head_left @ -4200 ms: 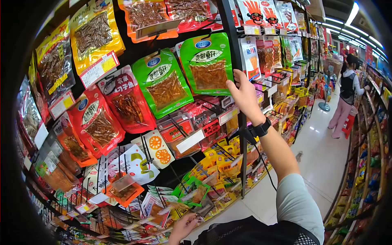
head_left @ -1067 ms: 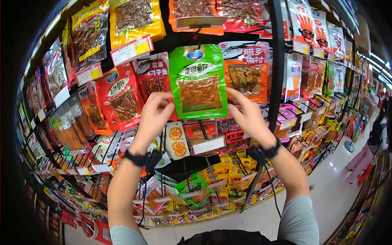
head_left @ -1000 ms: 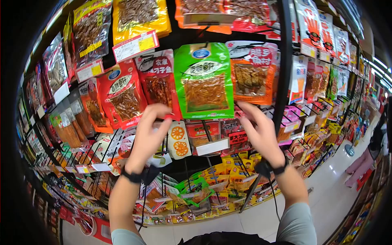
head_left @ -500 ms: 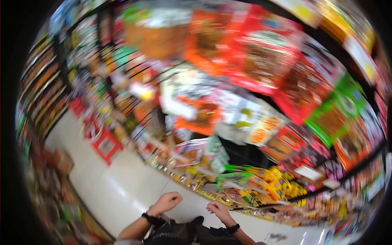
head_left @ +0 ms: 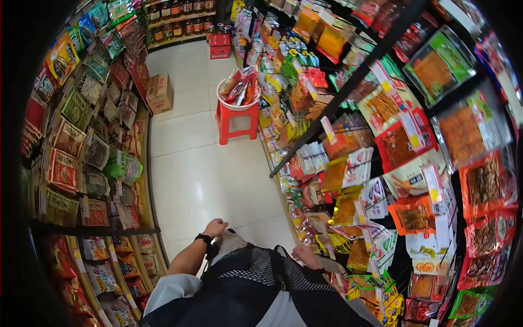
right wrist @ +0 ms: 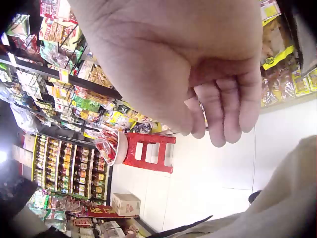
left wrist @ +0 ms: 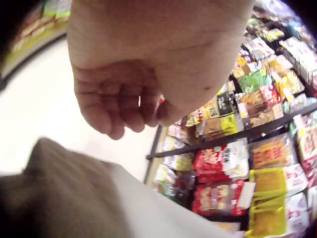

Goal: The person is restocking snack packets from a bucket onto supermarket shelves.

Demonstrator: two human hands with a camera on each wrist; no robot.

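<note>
My left hand (head_left: 214,228) hangs low in front of the body, over the tiled floor. In the left wrist view its fingers (left wrist: 116,111) are loosely curled with nothing in them. On the other side of the body, my right hand (head_left: 306,255) is down near the lower part of the snack rack. The right wrist view shows its fingers (right wrist: 225,116) bent loosely, also holding nothing. A green packet of dried fish (head_left: 469,303) hangs on the rack at the lower right, away from both hands.
Ahead in the aisle a red stool (head_left: 238,124) bears a white basin (head_left: 222,98) of packets. A cardboard box (head_left: 160,94) stands by the left shelf. Packed snack racks line both sides, with a black post (head_left: 327,117) on the right. Jars (head_left: 182,26) fill the far shelf.
Both hands have left the green packet on the rack and dropped to waist height. The head view has turned left and down, from the rack to the aisle.
</note>
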